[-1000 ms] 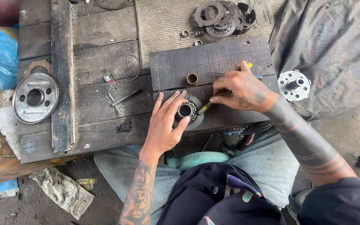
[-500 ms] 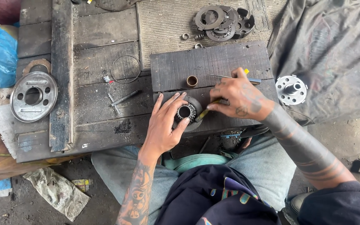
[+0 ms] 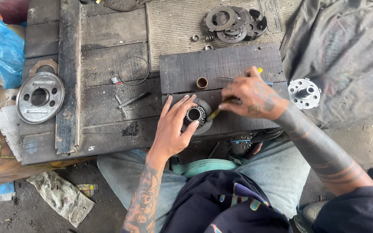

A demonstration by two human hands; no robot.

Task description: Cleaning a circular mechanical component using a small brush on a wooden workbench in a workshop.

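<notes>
Both our hands work at the near edge of the dark board [image 3: 221,64] that lies on the wooden bench [image 3: 109,30]. Our left hand [image 3: 175,127] is spread wide, fingers fanned and apart, thumb and forefinger curved around the bearing [image 3: 194,114], a round metal part with a toothed ring about a dark bore. The palm rests on the board's near left corner, holding the part down rather than gripping it.

Our right hand [image 3: 251,97] is closed on a yellow-handled tool [image 3: 217,112]; the fingers are pinched together around the shaft, and the tip points down-left to the bearing's right rim. We cannot tell whether the tip touches the metal. The handle's yellow end shows above the knuckles.

Just beyond the bearing stands a small copper bush [image 3: 202,83], upright and apart from both hands. The bearing sits close to the board's front edge, with our knees directly below it. Behind the hands the board's surface is bare up to its far edge. Left of the board lie a wire ring [image 3: 133,70] and a dark pin [image 3: 132,99] on the planks, and farther left a pulley disc [image 3: 39,97]. A stack of plates [image 3: 234,21] lies beyond the board, and a flanged hub [image 3: 304,92] rests on the grey cloth [image 3: 346,51] to the right.
</notes>
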